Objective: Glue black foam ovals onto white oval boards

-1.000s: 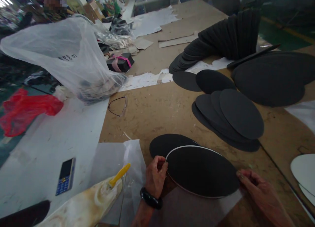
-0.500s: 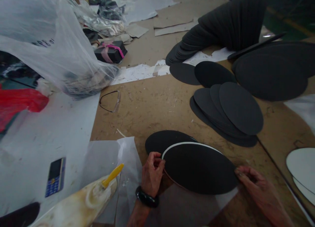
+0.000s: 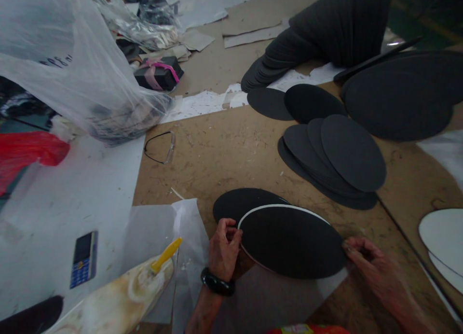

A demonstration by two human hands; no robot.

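A black oval sheet (image 3: 292,242) lies over a white-edged oval whose rim shows as a pale band along the top and left. My left hand (image 3: 224,247), with a dark bangle on the wrist, pinches the left edge of these ovals. At the right tip, my right hand (image 3: 372,264) grips the black oval between thumb and fingers. Another black oval (image 3: 235,203) lies on the table, partly hidden behind them. Beneath the held pieces is a translucent sheet (image 3: 275,300).
A loose pile of dark ovals (image 3: 352,153) lies beyond, with a tall leaning stack (image 3: 325,34) farther back. White ovals (image 3: 443,237) sit at the right. Glasses (image 3: 159,148), a phone (image 3: 84,259), a yellow-handled brush (image 3: 166,254) and a plastic bag (image 3: 83,68) occupy the left.
The view has shifted slightly, so most things appear a little higher. Both hands keep their hold on the ovals. A red-orange patch now shows at the bottom edge.
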